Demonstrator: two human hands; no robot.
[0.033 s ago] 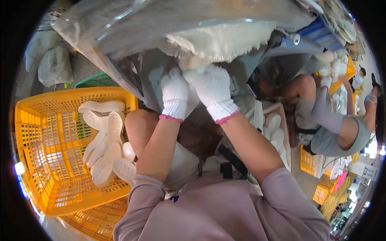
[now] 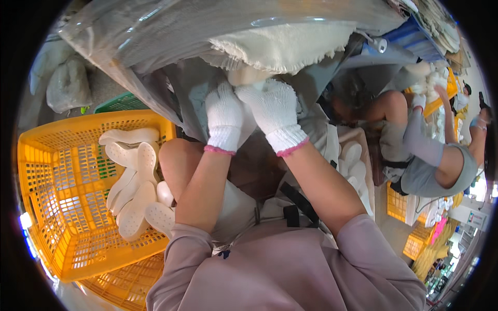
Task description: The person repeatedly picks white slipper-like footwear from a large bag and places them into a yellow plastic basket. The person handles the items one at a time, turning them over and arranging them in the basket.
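Note:
White knit gloves with pink cuffs cover both hands. My left hand and my right hand are close together, fingers curled round a cream insole-like piece. Its upper end meets the ragged lower edge of a white cloth buffing wheel; most of the piece is hidden by the gloves. Grey plastic sheeting hangs over and around the wheel. Left of my knee, pale perforated insoles lie in a yellow plastic crate.
More pale insoles sit in a lined container by my right side. Another yellow crate is under the left one. A green crate and a plastic bag stand beyond. At the right, a co-worker sits close by.
Slightly more of the cream piece shows above my gloves at the wheel's edge. Both hands keep their grip, and the whole view has shifted a little.

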